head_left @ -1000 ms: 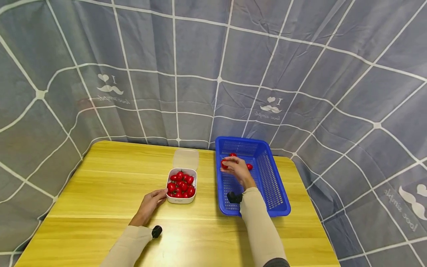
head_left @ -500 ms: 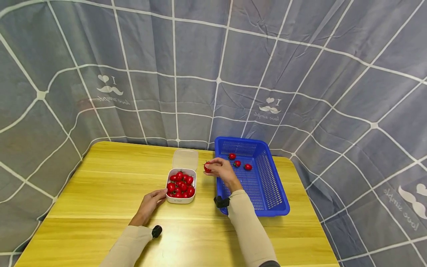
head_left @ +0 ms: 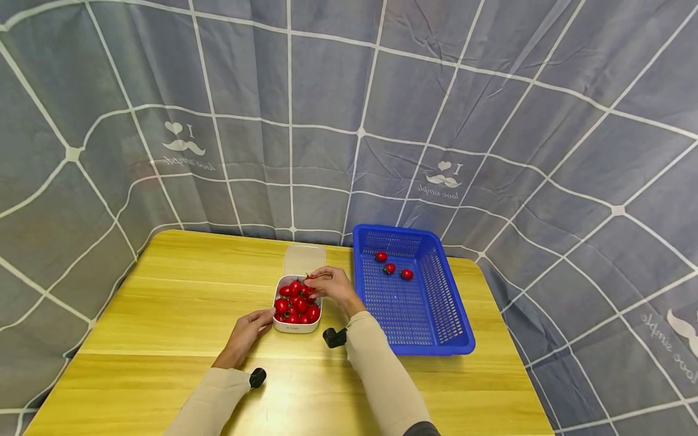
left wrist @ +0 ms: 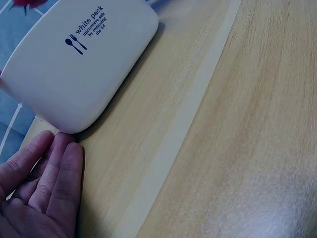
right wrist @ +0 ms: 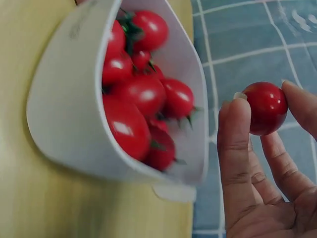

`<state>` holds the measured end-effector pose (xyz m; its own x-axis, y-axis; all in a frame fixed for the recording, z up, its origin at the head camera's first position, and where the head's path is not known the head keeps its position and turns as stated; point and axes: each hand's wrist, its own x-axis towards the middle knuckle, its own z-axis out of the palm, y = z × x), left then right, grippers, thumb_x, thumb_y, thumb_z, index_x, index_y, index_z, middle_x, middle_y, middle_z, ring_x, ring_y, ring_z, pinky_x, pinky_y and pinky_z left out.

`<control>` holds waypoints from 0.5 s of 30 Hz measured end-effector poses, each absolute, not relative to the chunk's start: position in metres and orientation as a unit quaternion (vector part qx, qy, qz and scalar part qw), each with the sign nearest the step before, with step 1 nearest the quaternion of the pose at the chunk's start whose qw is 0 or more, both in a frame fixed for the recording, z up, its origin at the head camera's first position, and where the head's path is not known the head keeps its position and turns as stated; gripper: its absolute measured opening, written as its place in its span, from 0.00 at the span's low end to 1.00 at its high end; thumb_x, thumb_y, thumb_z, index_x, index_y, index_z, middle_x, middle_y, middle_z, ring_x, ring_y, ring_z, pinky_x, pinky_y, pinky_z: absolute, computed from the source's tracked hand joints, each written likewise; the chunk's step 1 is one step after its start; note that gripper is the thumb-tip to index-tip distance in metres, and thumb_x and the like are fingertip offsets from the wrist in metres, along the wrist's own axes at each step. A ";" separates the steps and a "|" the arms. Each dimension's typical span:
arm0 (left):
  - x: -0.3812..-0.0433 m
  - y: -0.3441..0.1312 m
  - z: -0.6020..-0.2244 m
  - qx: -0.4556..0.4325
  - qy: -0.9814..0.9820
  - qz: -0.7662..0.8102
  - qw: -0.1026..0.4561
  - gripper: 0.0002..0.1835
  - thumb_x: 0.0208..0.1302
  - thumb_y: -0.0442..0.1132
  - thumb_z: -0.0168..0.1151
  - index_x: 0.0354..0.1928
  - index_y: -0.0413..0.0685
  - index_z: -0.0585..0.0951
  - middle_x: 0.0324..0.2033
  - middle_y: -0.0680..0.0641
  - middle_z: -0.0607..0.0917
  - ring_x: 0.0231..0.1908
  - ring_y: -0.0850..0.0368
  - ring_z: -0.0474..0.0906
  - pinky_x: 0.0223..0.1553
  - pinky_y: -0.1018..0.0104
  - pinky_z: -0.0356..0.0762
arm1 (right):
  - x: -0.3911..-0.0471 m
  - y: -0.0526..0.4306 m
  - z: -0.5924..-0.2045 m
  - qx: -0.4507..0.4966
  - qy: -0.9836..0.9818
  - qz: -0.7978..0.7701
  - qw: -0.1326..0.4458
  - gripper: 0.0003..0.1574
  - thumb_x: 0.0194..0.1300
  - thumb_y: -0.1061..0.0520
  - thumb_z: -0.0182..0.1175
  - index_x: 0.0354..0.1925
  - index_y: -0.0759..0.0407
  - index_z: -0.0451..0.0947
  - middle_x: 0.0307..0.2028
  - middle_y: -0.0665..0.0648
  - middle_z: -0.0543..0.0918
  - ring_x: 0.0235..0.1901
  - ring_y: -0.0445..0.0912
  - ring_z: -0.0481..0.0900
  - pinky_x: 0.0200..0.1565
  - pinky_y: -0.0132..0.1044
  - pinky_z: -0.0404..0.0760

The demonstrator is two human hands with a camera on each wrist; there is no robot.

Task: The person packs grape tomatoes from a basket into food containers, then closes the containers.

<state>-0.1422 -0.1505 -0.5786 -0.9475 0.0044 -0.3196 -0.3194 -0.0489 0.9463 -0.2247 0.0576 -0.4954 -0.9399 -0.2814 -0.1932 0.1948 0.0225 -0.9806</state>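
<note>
A small white lidded box (head_left: 294, 327) stands on the table, packed with red cherry tomatoes (head_left: 297, 304) that have green stems. My left hand (head_left: 244, 336) rests at the box's left side, its fingers fairly straight and the fingertips against the wall, as the left wrist view (left wrist: 47, 186) also shows. Over the back right corner of the box, my right hand (head_left: 334, 287) pinches one cherry tomato (right wrist: 266, 108) between thumb and fingertips. In the right wrist view this tomato is above the rim, apart from those in the box (right wrist: 64, 109).
The box's lid (head_left: 303, 258) lies folded back behind it. To the right stands a blue plastic basket (head_left: 455, 303) with 3 cherry tomatoes (head_left: 389, 268) near its far end. A grey checked curtain (head_left: 327, 151) hangs behind the wooden table (head_left: 191, 290).
My right hand has moved left from over the blue basket to above the white box, carrying the cherry tomato. The left hand has stayed at the box.
</note>
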 end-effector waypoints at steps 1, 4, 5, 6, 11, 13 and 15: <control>-0.142 -0.150 -0.579 -0.117 0.679 0.716 0.113 0.35 0.69 0.52 0.58 0.63 0.26 0.67 0.62 0.31 0.70 0.58 0.49 0.72 0.61 0.63 0.73 | -0.225 0.053 -0.497 -0.027 0.693 -0.699 0.175 0.12 0.58 0.72 0.63 0.42 0.74 0.75 0.31 0.60 0.86 0.23 0.44 0.82 0.39 0.49 0.87; -0.142 -0.150 -0.579 -0.116 0.677 0.718 0.113 0.36 0.68 0.53 0.58 0.63 0.25 0.68 0.61 0.31 0.70 0.58 0.50 0.72 0.61 0.62 0.73 | -0.224 0.041 -0.503 -0.011 0.697 -0.694 0.181 0.12 0.57 0.73 0.64 0.41 0.74 0.75 0.31 0.61 0.85 0.23 0.44 0.82 0.39 0.48 0.87; -0.142 -0.150 -0.579 -0.117 0.676 0.719 0.113 0.36 0.68 0.52 0.58 0.62 0.26 0.68 0.61 0.31 0.70 0.57 0.50 0.72 0.61 0.62 0.73 | -0.224 0.037 -0.505 -0.004 0.700 -0.691 0.181 0.12 0.57 0.73 0.64 0.40 0.74 0.75 0.31 0.61 0.85 0.24 0.45 0.83 0.39 0.47 0.87; -0.142 -0.149 -0.579 -0.117 0.675 0.720 0.114 0.36 0.68 0.52 0.58 0.62 0.26 0.68 0.61 0.31 0.70 0.57 0.51 0.72 0.61 0.63 0.73 | -0.223 0.033 -0.507 0.001 0.705 -0.687 0.178 0.12 0.57 0.73 0.65 0.40 0.74 0.75 0.31 0.62 0.85 0.24 0.47 0.84 0.38 0.46 0.87; -0.142 -0.150 -0.581 -0.114 0.674 0.721 0.114 0.35 0.68 0.52 0.58 0.62 0.26 0.68 0.61 0.31 0.70 0.56 0.52 0.73 0.60 0.63 0.74 | -0.219 0.018 -0.514 0.029 0.726 -0.672 0.146 0.14 0.55 0.70 0.68 0.39 0.74 0.76 0.31 0.64 0.85 0.27 0.54 0.86 0.35 0.45 0.87; -0.143 -0.150 -0.581 -0.114 0.675 0.720 0.113 0.35 0.68 0.52 0.58 0.62 0.26 0.68 0.62 0.31 0.70 0.56 0.52 0.73 0.61 0.63 0.74 | -0.218 0.014 -0.515 0.036 0.729 -0.671 0.132 0.14 0.54 0.70 0.69 0.39 0.74 0.77 0.30 0.65 0.85 0.26 0.54 0.86 0.35 0.45 0.87; -0.143 -0.151 -0.580 -0.115 0.675 0.720 0.114 0.35 0.69 0.52 0.58 0.63 0.26 0.68 0.62 0.31 0.69 0.56 0.52 0.72 0.61 0.63 0.73 | -0.217 0.011 -0.516 0.040 0.730 -0.672 0.120 0.14 0.54 0.69 0.70 0.38 0.74 0.77 0.30 0.64 0.85 0.26 0.53 0.85 0.34 0.45 0.87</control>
